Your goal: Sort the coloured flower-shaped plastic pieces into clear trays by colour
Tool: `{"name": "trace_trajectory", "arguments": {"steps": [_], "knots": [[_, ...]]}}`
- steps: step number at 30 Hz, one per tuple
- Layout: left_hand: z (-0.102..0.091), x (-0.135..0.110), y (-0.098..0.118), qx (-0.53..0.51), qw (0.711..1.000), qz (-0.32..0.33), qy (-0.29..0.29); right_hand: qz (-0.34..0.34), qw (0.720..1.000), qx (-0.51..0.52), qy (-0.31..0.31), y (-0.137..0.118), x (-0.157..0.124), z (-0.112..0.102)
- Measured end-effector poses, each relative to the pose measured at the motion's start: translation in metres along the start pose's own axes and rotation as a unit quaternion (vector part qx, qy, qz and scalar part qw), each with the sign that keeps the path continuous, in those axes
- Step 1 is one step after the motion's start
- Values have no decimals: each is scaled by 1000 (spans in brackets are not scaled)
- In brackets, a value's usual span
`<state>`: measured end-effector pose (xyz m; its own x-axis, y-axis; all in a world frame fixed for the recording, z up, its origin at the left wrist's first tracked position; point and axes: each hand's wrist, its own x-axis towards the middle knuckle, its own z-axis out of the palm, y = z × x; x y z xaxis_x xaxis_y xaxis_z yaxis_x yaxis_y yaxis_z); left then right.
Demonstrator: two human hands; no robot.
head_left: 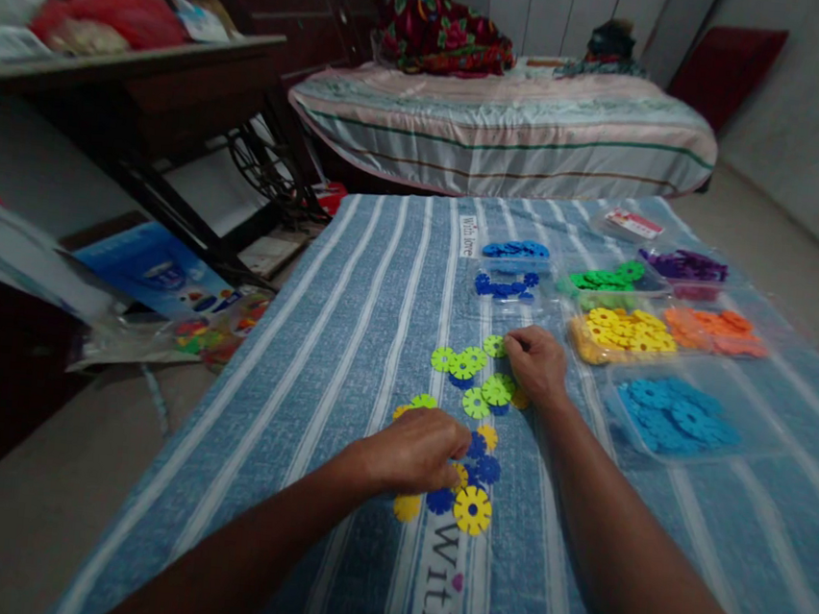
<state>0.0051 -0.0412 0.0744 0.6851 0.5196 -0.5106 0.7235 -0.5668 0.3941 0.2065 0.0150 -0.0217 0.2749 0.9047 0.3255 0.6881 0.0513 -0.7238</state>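
Notched plastic snowflake discs lie in a cluster on the striped cloth. My right hand [540,363] is closed, its fingertips at the edge of a lime-green disc [494,345] on the far side of the cluster. More lime-green discs [475,403] lie beside it, partly over dark blue ones. Nearer to me, my left hand [421,448] is curled closed over the blue and yellow discs. A yellow disc [461,476] shows at its thumb, and a dark blue disc [487,469] is just to the right. Whatever its fingers pinch is hidden. Closest to me lies a large yellow disc [472,510].
Clear plastic boxes on the right hold discs: yellow [625,330], orange [718,332], green [604,278], purple [685,266] and light blue [678,415]. Two blue-filled boxes stand farther back. Beyond the table is a bed [499,132]; a sewing-machine table [136,59] stands left.
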Motion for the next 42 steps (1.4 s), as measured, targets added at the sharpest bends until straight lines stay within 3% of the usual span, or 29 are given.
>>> {"name": "trace_trajectory", "arguments": {"steps": [8, 17, 20, 23, 26, 28, 30, 32, 34, 36, 38, 42], "knots": [[-1, 1, 1, -29, 1000, -9, 2, -2, 1000, 1, 0, 2, 1, 1], [8, 10, 12, 7, 993, -85, 86, 6, 1000, -5, 1, -1, 0, 1], [7, 11, 15, 3, 992, -89, 88, 5, 1000, -6, 3, -1, 0, 1], [7, 12, 11, -30, 993, -73, 86, 5, 1000, -5, 2, 0, 0, 1], [8, 16, 1, -140, 985, -63, 80, 5, 1000, -2, 4, -1, 0, 1], [5, 20, -6, -262, 961, -55, 70, 4, 1000, -1, 3, -2, 0, 1], [-4, 26, -10, -381, 920, -57, 78, 3, 1000, 0, 4, -3, 0, 1], [-22, 34, -10, -471, 869, -58, 140, 4, 1000, -1, 5, -3, -1, 1], [-44, 43, -9, -535, 806, -36, 250, 2, 1000, -5, 4, -3, -1, 1], [-63, 51, -9, -578, 750, -12, 321, 2, 1000, -9, 1, -3, -1, 1], [-73, 56, -12, -580, 736, -12, 348, 3, 1000, -10, -1, -3, -1, 1], [-60, 55, -24, -544, 772, -49, 324, 3, 1000, -6, 2, -3, 0, 1]]}}
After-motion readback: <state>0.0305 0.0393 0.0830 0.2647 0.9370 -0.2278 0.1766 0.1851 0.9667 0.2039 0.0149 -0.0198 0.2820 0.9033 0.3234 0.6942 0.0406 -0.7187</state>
